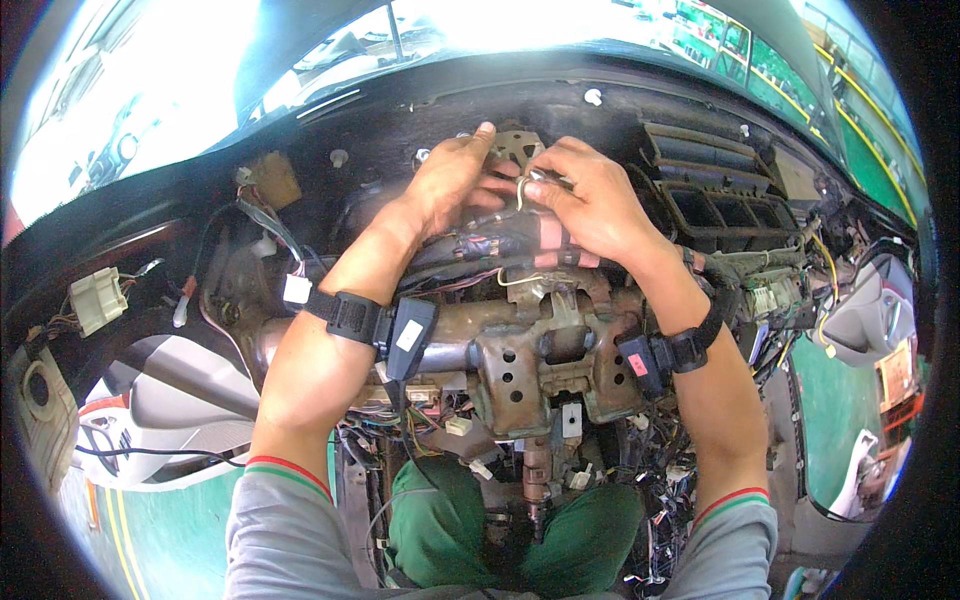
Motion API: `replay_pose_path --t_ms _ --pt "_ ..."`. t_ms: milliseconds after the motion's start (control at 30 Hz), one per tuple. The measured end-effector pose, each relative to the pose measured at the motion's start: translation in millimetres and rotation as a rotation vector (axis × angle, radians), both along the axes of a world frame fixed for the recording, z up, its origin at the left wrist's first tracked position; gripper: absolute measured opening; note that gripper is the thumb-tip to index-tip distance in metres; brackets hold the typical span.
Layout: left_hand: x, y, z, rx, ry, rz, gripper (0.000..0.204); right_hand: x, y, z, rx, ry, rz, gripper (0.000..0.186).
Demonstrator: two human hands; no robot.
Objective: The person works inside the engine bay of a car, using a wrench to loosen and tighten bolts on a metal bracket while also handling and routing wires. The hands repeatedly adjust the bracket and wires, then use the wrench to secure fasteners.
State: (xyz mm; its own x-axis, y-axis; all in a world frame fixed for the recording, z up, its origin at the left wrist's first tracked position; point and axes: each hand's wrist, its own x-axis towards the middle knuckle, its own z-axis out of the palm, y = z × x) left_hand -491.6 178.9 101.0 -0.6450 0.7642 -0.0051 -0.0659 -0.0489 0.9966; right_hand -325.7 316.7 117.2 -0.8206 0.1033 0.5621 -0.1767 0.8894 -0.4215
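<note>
Inside a stripped car dashboard, my right hand [592, 200] is closed in a pinch on a thin pale wire [520, 197], which curls down from its fingertips. A small dark piece shows at those fingertips, too little seen to name. My left hand [450, 185] is beside it with the thumb raised and the fingers stretched toward the wire, apart from one another. Behind both hands stands a metal bracket [516, 146] with holes. Below them runs a wire harness [480, 244] wrapped in dark tape, with pink tape [551, 238] around part of it.
A rusty metal crossbeam [430, 345] spans the space under my forearms. White connectors [98, 302] hang on wires at the left. Air ducts [725, 210] stand at the right. Loose wiring [670, 500] lies low by my knees. Door panels [180, 400] flank both sides.
</note>
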Motion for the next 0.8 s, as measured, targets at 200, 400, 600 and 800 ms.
replay_pose_path --t_ms 200,400,600,800 --pt "-0.8 -0.5 -2.8 -0.173 0.444 0.089 0.042 -0.4 5.5 -4.9 -0.179 0.083 -0.045 0.027" --pt "4.4 2.7 -3.6 -0.207 0.645 0.037 0.021 -5.7 8.1 -11.7 -0.248 0.182 -0.104 0.029" --pt "4.1 3.9 -3.0 -0.222 0.727 -0.007 0.016 -9.6 11.0 -13.5 -0.396 0.183 -0.157 0.047" --pt "4.8 7.0 -2.1 -0.206 0.820 -0.026 0.018 -10.1 11.2 -13.5 -0.375 0.221 -0.182 0.053"
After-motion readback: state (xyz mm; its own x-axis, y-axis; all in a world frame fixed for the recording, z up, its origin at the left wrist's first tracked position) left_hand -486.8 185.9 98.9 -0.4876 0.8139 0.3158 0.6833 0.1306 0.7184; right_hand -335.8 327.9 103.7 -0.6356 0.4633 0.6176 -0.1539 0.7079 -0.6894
